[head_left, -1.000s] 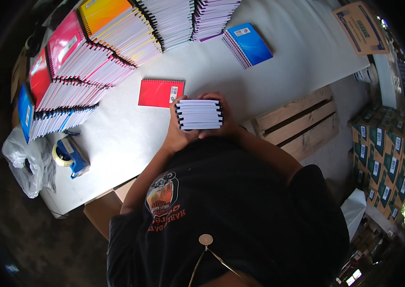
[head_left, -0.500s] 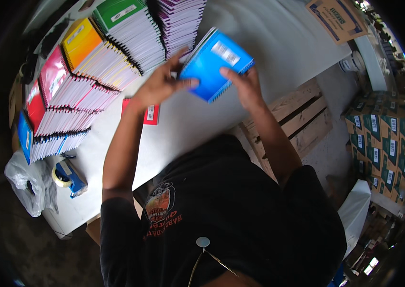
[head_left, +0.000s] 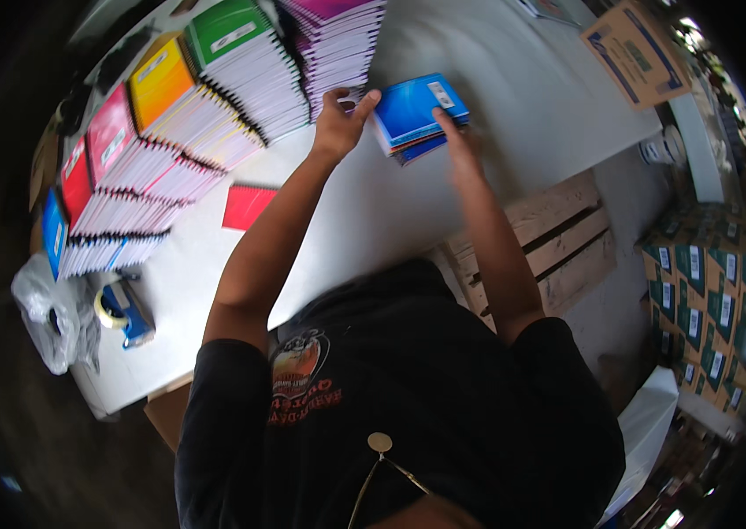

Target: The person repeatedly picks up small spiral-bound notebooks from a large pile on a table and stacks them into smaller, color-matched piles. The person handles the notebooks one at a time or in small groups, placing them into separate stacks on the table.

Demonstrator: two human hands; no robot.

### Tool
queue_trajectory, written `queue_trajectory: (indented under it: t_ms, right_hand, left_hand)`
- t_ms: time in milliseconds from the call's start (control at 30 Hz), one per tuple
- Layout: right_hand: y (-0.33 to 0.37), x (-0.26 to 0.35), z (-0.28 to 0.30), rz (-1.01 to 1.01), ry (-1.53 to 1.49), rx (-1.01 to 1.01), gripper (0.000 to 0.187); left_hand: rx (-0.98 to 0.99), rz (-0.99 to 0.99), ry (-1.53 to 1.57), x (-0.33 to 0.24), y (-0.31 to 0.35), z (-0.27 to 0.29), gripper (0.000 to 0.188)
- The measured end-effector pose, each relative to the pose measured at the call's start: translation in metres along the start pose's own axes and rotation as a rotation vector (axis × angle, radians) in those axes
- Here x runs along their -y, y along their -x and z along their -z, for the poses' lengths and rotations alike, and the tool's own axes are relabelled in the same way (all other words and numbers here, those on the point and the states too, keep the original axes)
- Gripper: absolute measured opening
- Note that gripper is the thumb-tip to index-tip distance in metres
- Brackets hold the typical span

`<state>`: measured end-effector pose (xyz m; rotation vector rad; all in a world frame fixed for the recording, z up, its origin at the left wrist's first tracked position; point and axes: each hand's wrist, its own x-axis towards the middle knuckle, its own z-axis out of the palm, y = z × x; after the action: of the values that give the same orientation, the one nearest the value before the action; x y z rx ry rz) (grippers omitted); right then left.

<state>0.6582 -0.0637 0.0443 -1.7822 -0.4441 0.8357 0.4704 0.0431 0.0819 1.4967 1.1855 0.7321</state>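
Note:
A small stack of blue-covered notebooks [head_left: 415,113] lies on the far part of the white table [head_left: 390,212]. Both of my arms are stretched out to it. My left hand [head_left: 340,122] grips the stack's left corner with thumb and fingers. My right hand [head_left: 458,143] lies along its right, near edge with the fingers on the cover. Just left of my left hand stands a tall pile of purple notebooks [head_left: 337,35].
Leaning rows of green [head_left: 241,53], yellow [head_left: 170,93], pink [head_left: 122,150], red [head_left: 80,194] and blue [head_left: 57,247] notebooks fill the table's left. A single red notebook [head_left: 248,205], a tape dispenser [head_left: 122,309] and a plastic bag [head_left: 45,313] lie nearer. A wooden pallet [head_left: 540,238] and cartons [head_left: 708,300] stand right.
The stack was held close to my body, then lifted and carried away from me. It now rests on the far table, with both arms extended.

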Motion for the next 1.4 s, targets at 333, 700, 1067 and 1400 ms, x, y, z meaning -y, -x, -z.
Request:
queue_trajectory:
  t_ms: [333,700,1067,1400]
  right_hand:
    - [0.101,0.024,-0.020,0.840,-0.014,-0.187,0.050]
    - [0.165,-0.019,-0.119,0.699,0.792,1.110,0.039]
    - [0.033,0.194,-0.094,1.067,-0.059,-0.071,0.025]
    - [-0.055,0.248,-0.109,0.687,0.339,0.441,0.048]
  left_hand:
    - [0.023,-0.182,-1.088,0.104,0.129,0.166,0.095]
    - [0.235,0.138,-0.784,0.075,0.197,0.153,0.054]
    - [-1.212,-0.875,-1.010,-0.097,0.151,0.297,0.036]
    - [-1.049,-0.188,-1.264,-0.074,0.100,0.289,0.040]
